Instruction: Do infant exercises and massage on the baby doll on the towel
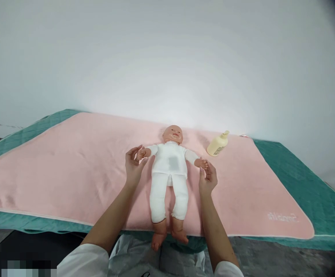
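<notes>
Soft light, wall brightest low centre; right corners dark.

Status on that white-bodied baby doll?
Left hand, right hand: at doll's hands. Doll: face up on pink cloth blanket. Pale yellow pump bottle: not blocking.

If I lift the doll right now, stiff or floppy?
Likely floppy through the middle: the doll has what looks like a soft, padded cloth body. Its head and feet look smooth and molded, so probably firmer, perhaps slightly slippery.
</notes>
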### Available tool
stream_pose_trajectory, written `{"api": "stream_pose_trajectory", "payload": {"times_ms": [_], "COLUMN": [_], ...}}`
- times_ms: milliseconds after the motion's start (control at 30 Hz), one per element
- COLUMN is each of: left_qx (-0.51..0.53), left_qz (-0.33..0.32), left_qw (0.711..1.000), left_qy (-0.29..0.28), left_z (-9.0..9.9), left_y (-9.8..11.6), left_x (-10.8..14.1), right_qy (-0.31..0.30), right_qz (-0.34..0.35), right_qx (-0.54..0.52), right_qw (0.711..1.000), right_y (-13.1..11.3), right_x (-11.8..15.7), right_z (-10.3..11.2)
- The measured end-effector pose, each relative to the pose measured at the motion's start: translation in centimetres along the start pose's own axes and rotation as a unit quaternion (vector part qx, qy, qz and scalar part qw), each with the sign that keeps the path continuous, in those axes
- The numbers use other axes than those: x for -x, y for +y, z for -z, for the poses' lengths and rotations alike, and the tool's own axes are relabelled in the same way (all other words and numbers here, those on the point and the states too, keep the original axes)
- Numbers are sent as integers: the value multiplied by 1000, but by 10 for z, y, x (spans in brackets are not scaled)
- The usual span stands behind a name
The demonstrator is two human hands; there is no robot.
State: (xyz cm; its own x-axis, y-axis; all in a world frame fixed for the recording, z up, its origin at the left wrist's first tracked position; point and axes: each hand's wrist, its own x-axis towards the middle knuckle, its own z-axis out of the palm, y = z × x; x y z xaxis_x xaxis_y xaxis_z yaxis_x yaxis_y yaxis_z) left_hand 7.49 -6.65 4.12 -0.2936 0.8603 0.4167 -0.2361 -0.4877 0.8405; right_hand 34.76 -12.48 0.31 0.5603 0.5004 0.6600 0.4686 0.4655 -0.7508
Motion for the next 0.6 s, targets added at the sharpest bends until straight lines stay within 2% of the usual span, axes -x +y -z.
{"api": "stream_pose_trajectory", "payload": {"times_ms": [100, 200, 300, 467, 600], "left_qx": [-35, -81, -124, -150, -192], "left_qz": [-15, -25, -54, -126, -167], "left_qw": [997, 986, 970, 923, 877], "left_qy": [-74, -141, -201, -331, -408], "left_z": [-3, -4, -4, -3, -2], "left_y": [-3, -9, -13, -16, -14], "left_x": [8, 14, 17, 18, 15], "right_qy": [-69, -148, -212, -267, -296], "right_qz": [153, 254, 294, 312, 318], "right_qx": [42, 46, 37, 36, 17], "right_qw": [985, 955, 931, 911, 900], "right_y": [-1, -9, -17, -21, -21], "right_x": [5, 7, 7, 6, 5], "right_z": [-1, -4, -6, -6, -6]}}
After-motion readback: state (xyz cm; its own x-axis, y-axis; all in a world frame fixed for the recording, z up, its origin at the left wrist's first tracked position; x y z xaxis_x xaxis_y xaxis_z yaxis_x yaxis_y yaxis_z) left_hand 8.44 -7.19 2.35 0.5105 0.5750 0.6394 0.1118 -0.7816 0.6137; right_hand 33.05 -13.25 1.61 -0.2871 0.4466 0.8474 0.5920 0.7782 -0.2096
